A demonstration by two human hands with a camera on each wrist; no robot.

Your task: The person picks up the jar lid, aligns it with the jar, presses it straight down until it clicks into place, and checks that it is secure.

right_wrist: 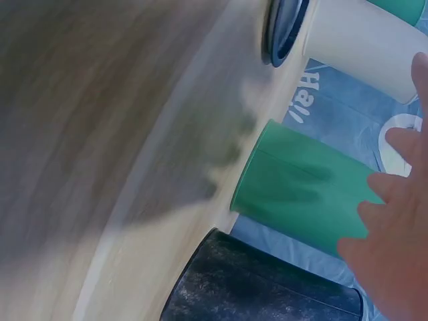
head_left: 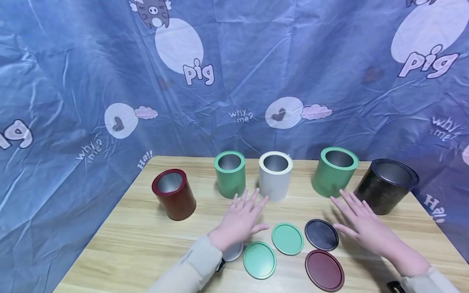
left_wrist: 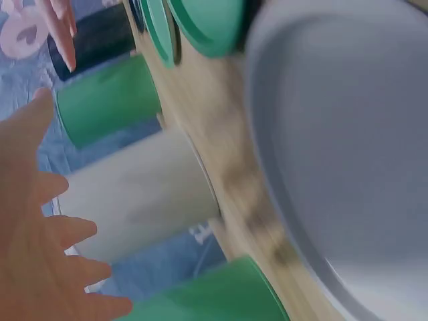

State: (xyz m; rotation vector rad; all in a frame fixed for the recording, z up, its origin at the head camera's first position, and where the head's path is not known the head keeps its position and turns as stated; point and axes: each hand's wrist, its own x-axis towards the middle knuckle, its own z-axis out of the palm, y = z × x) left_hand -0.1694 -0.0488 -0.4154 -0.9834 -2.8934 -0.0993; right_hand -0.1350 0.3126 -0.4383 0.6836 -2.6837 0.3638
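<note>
Palm down and fingers spread, my left hand (head_left: 239,221) hovers over the table, holding nothing. Its fingertips point at the small green can (head_left: 231,179) and the white can (head_left: 275,183). Under its wrist lies a white lid (head_left: 233,252), partly hidden in the head view but large in the left wrist view. My right hand (head_left: 360,224) is spread too, with nothing in it, in front of the large green can (head_left: 331,179) and the black can (head_left: 379,193). Close to its thumb lies a black lid (head_left: 321,235). The cans stand with their tops uncovered.
A dark red can (head_left: 175,195) stands at the left. Between the hands lie two green lids, the nearer green lid (head_left: 259,260) and the farther green lid (head_left: 287,239), and a dark red lid (head_left: 324,270). A blue printed cloth (head_left: 249,81) hangs behind the wooden table (head_left: 121,252).
</note>
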